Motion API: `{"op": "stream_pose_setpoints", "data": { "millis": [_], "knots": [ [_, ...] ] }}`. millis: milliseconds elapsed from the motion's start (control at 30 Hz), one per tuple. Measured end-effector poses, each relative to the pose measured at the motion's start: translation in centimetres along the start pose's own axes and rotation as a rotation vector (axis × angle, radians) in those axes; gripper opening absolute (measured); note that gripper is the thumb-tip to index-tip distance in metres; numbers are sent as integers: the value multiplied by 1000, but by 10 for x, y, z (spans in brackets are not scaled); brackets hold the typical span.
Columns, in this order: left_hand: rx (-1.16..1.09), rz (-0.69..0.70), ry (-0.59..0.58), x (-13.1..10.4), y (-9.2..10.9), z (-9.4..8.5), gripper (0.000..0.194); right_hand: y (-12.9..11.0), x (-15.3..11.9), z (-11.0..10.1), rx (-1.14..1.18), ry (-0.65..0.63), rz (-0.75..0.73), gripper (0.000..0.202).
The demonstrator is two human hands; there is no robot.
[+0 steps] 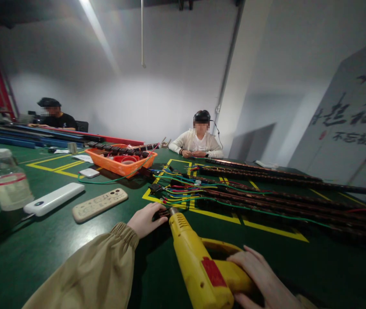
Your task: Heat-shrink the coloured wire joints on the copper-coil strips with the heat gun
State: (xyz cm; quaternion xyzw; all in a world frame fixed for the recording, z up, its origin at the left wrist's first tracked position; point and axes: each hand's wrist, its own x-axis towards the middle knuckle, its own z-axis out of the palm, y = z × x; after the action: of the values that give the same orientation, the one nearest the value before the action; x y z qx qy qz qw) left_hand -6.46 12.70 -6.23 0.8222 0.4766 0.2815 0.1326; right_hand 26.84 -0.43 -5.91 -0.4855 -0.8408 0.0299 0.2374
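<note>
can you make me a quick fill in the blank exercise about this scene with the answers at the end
1. The right hand grips a gun-shaped tool whose body is mainly ____ in colour.
2. The tool's nozzle is close to the person's ____ hand.
3. The plastic basket farther up the table is ____ in colour.
4. The tabletop under the yellow lines is ____ in colour.

Missing words: yellow; left; orange; green.

Heat gun point(189, 251) — rear beyond frame
</note>
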Motion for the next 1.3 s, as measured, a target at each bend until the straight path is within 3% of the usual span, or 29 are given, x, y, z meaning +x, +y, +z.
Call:
{"op": "stream_pose_setpoints", "data": {
  "millis": [333, 800, 967, 1133, 1300],
  "knots": [
    [2, 35, 16, -1, -1, 1, 30, -14, 18, -19, 2, -172, 69, 38],
    [29, 18, 33, -2, -1, 1, 34, 15, 10, -10, -130, 7, 164, 50],
    [33, 20, 28, -2, -1, 1, 35, 25, 7, -4, -171, 30, 134, 50],
    [36, 37, 22, -2, 0, 0, 35, 19, 7, -3, -153, 85, 74, 46],
    [27, 45, 13, -3, 1, -2, 36, 4, 11, -6, -108, 32, 28, 41]
  ]
}}
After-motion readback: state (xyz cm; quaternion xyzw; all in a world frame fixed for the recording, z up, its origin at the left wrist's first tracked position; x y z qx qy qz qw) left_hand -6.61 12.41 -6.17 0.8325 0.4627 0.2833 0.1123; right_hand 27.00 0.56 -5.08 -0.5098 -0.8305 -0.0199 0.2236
